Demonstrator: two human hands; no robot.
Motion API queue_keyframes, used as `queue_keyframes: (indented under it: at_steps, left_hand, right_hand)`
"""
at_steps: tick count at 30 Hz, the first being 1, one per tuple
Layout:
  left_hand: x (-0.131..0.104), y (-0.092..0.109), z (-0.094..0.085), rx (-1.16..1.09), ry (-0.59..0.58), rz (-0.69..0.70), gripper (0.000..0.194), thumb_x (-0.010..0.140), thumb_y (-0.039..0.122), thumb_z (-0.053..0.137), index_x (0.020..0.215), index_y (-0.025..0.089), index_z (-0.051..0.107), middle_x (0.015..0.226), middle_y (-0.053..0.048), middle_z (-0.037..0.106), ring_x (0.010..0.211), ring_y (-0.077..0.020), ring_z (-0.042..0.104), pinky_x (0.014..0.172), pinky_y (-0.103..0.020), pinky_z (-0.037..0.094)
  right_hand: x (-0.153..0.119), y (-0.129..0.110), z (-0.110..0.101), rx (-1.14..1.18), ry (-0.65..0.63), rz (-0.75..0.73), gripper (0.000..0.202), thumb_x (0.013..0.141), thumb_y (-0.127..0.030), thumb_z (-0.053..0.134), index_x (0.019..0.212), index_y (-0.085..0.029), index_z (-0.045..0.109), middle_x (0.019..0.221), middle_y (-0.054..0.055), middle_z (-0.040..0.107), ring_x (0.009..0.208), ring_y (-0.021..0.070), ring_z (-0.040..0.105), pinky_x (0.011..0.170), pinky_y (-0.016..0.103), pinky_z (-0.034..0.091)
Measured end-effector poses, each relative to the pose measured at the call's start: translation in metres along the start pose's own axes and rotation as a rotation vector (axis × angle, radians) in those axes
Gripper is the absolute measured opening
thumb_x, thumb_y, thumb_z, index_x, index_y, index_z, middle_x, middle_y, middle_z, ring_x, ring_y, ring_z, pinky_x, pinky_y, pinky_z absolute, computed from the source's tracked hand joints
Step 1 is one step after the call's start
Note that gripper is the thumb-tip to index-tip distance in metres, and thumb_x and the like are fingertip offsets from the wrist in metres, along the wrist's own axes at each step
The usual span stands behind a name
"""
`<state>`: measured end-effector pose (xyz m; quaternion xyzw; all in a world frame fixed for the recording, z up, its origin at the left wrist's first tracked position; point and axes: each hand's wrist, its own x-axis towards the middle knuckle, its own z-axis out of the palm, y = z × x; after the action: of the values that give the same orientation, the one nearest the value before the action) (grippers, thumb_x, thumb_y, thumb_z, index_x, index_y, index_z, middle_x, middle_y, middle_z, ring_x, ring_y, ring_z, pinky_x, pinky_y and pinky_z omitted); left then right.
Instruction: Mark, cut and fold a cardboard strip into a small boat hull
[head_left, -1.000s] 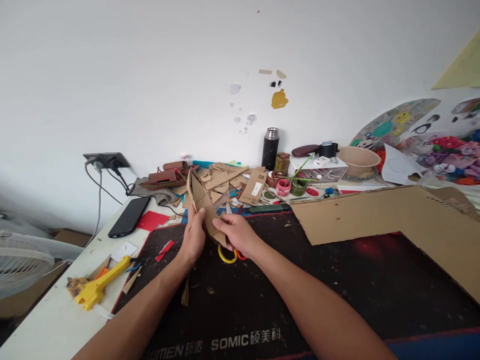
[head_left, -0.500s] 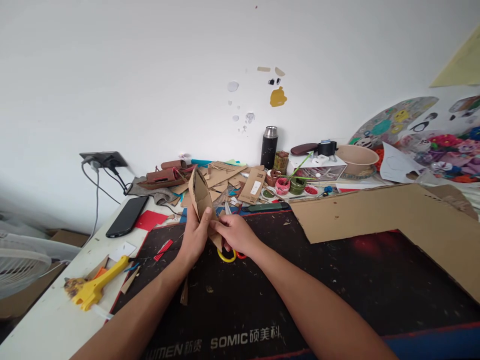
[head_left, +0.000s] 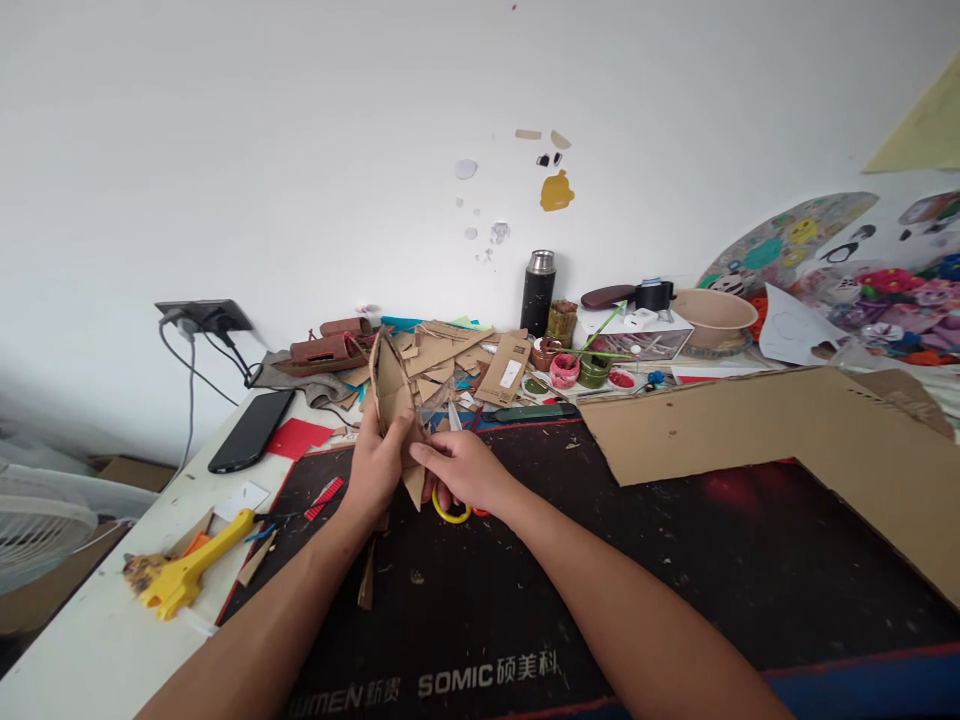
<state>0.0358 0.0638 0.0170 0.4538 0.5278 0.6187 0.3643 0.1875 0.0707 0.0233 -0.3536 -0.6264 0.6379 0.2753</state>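
Note:
A folded cardboard piece [head_left: 391, 385], pointed at its top and bottom, is held upright between both hands above the dark mat [head_left: 465, 600]. My left hand [head_left: 379, 455] grips its left side, thumb across the front. My right hand [head_left: 461, 468] pinches its lower right edge with thumb and fingers. Just below my right hand, the yellow handle of a pair of scissors [head_left: 451, 515] shows, with part of a red handle beside it. The hand hides the middle of the scissors.
Cardboard scraps [head_left: 442, 355] are heaped behind the hands. A large cardboard sheet [head_left: 697, 425] lies at right. Paint jars [head_left: 565, 371] and a black flask [head_left: 538, 295] stand at back. A phone [head_left: 251, 432] and yellow glue gun [head_left: 199, 570] lie at left.
The cardboard piece has shifted slightly left and turned more upright, showing more of its inner side. Both hands have moved a little left with it.

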Motion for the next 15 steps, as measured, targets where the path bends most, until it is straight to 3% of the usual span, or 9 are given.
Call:
queue_keyframes:
  at_steps: [4,8,15]
  left_hand:
    - [0.01,0.001,-0.004,-0.09,0.061,-0.072,0.033,0.082,0.047,0.076,0.098,0.023,0.062,0.079,0.001,0.07,0.065,-0.0185,0.067,0.061,-0.03,0.054]
    - [0.016,0.005,-0.009,-0.164,0.134,-0.103,0.032,0.081,0.048,0.074,0.092,0.023,0.058,0.074,0.002,0.068,0.059,-0.0179,0.067,0.055,-0.029,0.053]
    - [0.008,0.014,-0.007,-0.138,-0.102,-0.171,0.03,0.086,0.05,0.074,0.093,0.024,0.06,0.076,-0.001,0.072,0.066,-0.0221,0.072,0.06,-0.033,0.056]
  right_hand:
    - [-0.002,0.0,0.001,0.028,-0.082,0.035,0.03,0.111,-0.036,0.058,0.086,-0.019,0.063,0.06,-0.003,0.071,0.035,0.0098,0.055,0.04,0.019,0.04]
    - [-0.004,-0.001,0.001,-0.009,-0.027,0.052,0.039,0.108,-0.044,0.062,0.081,-0.017,0.069,0.052,-0.003,0.064,0.038,0.0099,0.057,0.043,0.018,0.043]
    - [-0.003,-0.008,-0.013,0.129,0.206,-0.107,0.039,0.098,-0.058,0.069,0.092,-0.02,0.065,0.063,-0.004,0.065,0.039,0.0093,0.057,0.037,0.018,0.037]
